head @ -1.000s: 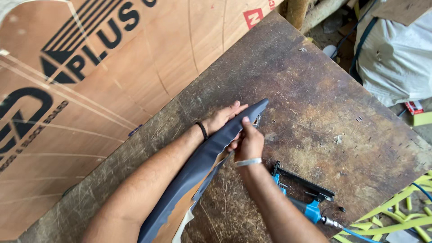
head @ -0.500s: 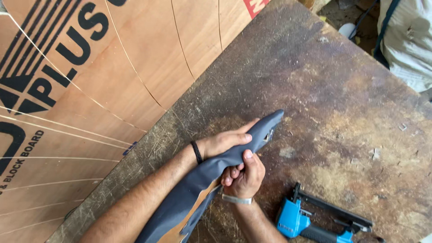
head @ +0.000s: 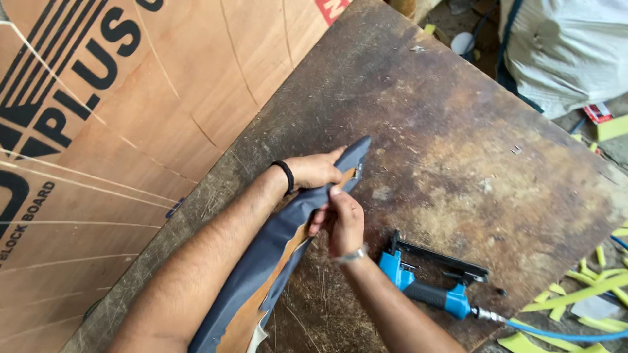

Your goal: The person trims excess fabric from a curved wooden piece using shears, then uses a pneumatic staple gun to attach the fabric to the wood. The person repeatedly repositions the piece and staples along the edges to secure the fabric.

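1. Both hands are on a long wooden strip (head: 288,252) wrapped in dark grey-blue covering, lying across the middle of the worn brown table (head: 458,131), running from near left to its far tip.
2. Left hand (head: 314,171) has its fingers curled around the far end.
3. Right hand (head: 340,219) has its fingers pinching the covering's edge against the wood.
4. A blue staple gun (head: 432,274) sits on the table just right of the right wrist.
5. A big plywood sheet (head: 118,117) lies on the left.
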